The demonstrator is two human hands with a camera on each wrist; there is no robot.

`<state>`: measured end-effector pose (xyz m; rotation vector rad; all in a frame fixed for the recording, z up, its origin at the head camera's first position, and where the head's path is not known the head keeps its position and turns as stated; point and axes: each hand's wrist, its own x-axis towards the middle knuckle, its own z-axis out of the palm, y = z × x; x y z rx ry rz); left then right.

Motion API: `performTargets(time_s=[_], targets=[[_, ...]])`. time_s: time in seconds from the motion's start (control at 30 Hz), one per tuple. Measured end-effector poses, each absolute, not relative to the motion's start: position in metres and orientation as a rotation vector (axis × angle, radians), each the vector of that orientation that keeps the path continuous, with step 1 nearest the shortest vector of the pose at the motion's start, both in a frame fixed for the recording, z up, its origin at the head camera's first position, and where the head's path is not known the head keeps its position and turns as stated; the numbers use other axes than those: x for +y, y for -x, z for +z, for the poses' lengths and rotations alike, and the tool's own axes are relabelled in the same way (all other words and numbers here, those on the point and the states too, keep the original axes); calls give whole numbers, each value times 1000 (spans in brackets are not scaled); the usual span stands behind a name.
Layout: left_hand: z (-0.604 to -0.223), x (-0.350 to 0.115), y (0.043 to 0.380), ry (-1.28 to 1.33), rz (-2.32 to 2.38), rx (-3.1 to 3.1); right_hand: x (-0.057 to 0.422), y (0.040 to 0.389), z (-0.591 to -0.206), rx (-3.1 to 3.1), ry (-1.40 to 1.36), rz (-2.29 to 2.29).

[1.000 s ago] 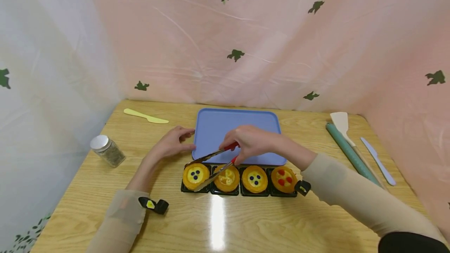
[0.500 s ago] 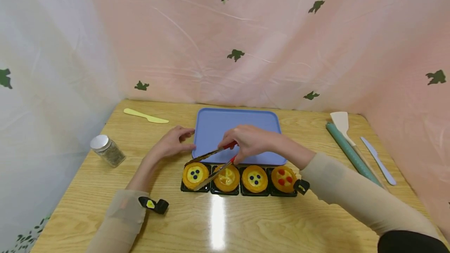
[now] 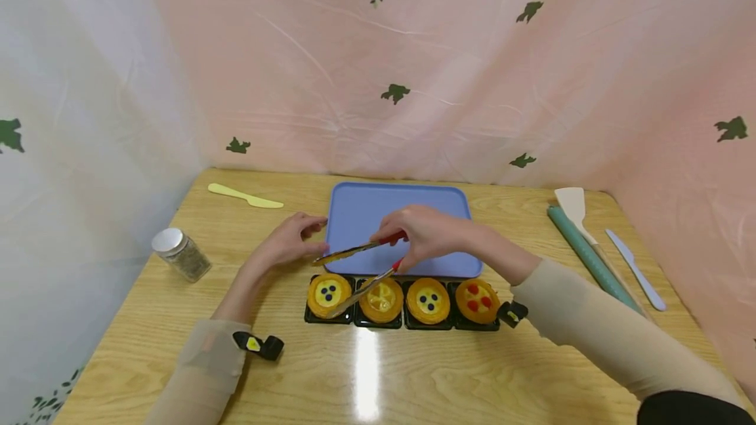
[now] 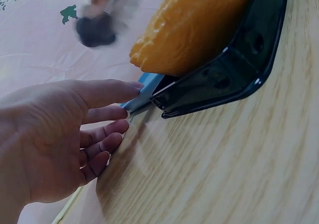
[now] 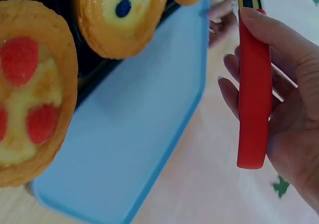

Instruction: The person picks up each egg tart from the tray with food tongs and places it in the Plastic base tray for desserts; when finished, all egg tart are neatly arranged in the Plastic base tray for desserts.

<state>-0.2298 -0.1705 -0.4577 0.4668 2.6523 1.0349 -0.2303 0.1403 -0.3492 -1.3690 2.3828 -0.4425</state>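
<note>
My right hand grips a pair of red-handled metal tongs, whose arms are spread apart. One arm reaches over the tray's lower left corner; the other crosses above the orange-slice tart, its tip by the leftmost blueberry tart. A red handle lies along the fingers in the right wrist view. My left hand rests at the left edge of a blue tray, thumb and fingers loosely bent against it. Right of the orange-slice tart sit another blueberry tart and a strawberry tart.
Each tart sits in a black plastic holder, in a row before the tray. On the left are a yellow knife and a silver-lidded jar. A spatula, a green roll and a pale blue knife lie right.
The tongs have spread wider, their upper arm lifting away from the leftmost blueberry tart. My right hand has shifted slightly up and right. The left hand, tray and tarts look unmoved.
</note>
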Motion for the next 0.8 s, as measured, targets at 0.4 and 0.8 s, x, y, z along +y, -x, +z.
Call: performTargets(time_s=[0.4,0.8], targets=[[-456,-175,227,-453,1039,2664,210,232,-352,2521,1063,-837],[-457,-169,223,-457,1039,2692,317,214,-386,2914,576,-759]])
